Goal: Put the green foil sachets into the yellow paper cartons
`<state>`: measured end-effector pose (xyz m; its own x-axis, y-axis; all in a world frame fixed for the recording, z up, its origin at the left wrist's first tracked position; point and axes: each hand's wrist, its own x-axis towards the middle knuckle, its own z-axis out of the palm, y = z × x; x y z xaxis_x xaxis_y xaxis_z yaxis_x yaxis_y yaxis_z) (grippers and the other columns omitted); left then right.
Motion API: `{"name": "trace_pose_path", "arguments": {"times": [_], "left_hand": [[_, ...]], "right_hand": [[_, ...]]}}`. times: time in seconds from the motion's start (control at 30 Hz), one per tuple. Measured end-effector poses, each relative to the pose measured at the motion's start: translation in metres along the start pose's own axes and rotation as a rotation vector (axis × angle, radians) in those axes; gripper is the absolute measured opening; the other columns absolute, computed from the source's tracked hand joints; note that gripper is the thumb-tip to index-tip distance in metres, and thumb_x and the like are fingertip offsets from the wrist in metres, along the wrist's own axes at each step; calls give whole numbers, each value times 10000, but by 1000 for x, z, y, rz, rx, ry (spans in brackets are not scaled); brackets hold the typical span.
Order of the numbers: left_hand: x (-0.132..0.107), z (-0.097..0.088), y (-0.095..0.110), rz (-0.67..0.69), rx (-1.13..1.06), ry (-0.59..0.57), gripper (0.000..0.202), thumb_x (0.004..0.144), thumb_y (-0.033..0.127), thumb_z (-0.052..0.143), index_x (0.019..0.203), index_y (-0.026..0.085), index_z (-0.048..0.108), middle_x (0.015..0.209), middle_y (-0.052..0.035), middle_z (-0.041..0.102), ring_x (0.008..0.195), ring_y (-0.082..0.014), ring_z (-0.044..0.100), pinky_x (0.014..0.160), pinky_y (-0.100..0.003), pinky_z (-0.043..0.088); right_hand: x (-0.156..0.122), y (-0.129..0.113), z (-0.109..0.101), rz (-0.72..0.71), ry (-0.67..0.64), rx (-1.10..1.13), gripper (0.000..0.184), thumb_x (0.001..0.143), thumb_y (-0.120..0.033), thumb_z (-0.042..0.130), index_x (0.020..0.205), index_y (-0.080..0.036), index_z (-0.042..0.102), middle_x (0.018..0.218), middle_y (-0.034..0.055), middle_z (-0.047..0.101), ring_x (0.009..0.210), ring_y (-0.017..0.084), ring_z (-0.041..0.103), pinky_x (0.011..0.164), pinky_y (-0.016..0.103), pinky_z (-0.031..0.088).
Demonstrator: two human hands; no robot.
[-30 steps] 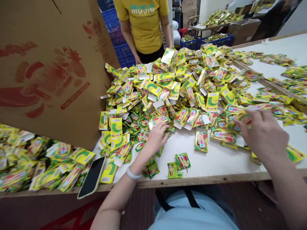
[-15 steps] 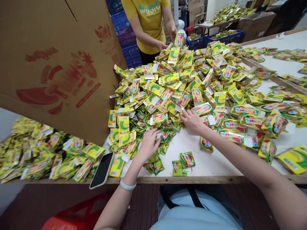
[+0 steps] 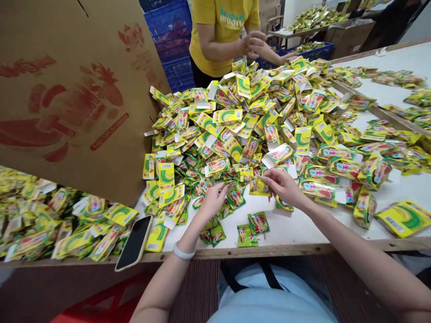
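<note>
My left hand [image 3: 213, 201], with a pale bangle on its wrist, is over the small green sachets [image 3: 235, 197]. Its thumb and fingers are drawn together; what they pinch, if anything, is too small to make out. To the right, my right hand [image 3: 285, 185] pinches the edge of a small yellow sachet [image 3: 258, 186] just above the white tabletop. Behind both hands rises a heap of yellow-green printed cartons [image 3: 227, 115], many with white flaps open. Two green sachets [image 3: 257, 223] lie apart near the front edge.
A large brown carton [image 3: 101, 112] stands at the left, with more packs beneath it. A phone [image 3: 134, 242] lies at the table's front edge. Across the heap stands a person in a yellow shirt [image 3: 224, 27]. Blue crates [image 3: 173, 40] are stacked behind.
My right hand has drawn back from the heap and now has a yellow sachet in its fingers. My left hand's fingers have closed together. The other person's hands have lifted off the cartons.
</note>
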<state>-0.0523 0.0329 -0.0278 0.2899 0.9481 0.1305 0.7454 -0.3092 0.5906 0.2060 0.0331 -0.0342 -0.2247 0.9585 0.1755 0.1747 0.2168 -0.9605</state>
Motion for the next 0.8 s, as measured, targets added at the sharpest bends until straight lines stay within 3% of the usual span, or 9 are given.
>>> {"name": "trace_pose_path", "arguments": {"times": [0.1,0.2,0.3,0.43,0.53,0.6,0.67,0.73,0.8], "left_hand": [[-3,-9,21,-33,-115,14,386,966,381,430,647,176,504,556,35,459,539,-121,446,555,-238,344],[-9,-12,40,-70,-294,-94,346,924,425,507,702,171,581,556,35,506,516,-114,480,519,-217,359],[-14,-11,48,-128,-500,-202,411,909,522,519,760,158,639,608,9,569,527,-123,527,501,-218,409],[-21,-12,51,-138,-687,-309,668,909,708,360,854,126,683,727,-57,624,591,-146,560,540,-257,476],[-26,-15,55,-85,-653,-434,567,846,654,567,1012,128,698,882,-67,676,736,-166,592,656,-260,496],[-30,-20,60,-45,-565,-439,439,825,527,674,1050,151,696,950,-48,694,841,-184,603,754,-264,490],[-34,-23,64,-15,-483,-428,348,856,463,660,1025,161,690,953,-38,699,885,-197,611,806,-276,479],[-39,-22,67,0,-413,-394,334,872,462,638,1033,170,659,958,-44,692,867,-201,619,791,-285,481],[-44,-16,67,7,-345,-331,378,861,471,652,1103,185,603,983,-61,681,857,-209,627,779,-298,484]], "right_hand": [[-5,-8,9,-7,-112,72,278,954,-460,518,849,-204,543,587,-60,469,445,98,436,428,216,330],[-6,-24,16,-218,-212,-133,222,994,-342,468,872,-192,578,696,-8,557,599,118,501,560,226,387],[-6,-37,20,-389,-247,-374,186,1009,-267,436,933,-183,582,742,22,625,633,132,556,599,237,390],[-8,-41,21,-494,-274,-640,195,1018,-230,414,928,-171,576,708,34,662,598,141,590,539,237,336],[-10,-44,21,-562,-348,-753,188,995,-185,441,858,-176,569,708,36,658,594,141,587,521,243,331],[-12,-47,20,-527,-326,-702,146,972,-209,504,842,-180,564,738,43,651,636,152,603,548,245,380],[-14,-49,21,-387,-261,-510,127,933,-296,591,964,-174,577,896,86,671,757,180,641,591,254,453],[-18,-47,24,-188,-291,-226,391,876,-401,660,1174,-177,541,1117,133,651,873,200,656,619,270,516],[-22,-41,30,-3,-435,32,520,843,-478,676,1252,-193,528,1158,121,652,849,190,666,629,284,550]]}}
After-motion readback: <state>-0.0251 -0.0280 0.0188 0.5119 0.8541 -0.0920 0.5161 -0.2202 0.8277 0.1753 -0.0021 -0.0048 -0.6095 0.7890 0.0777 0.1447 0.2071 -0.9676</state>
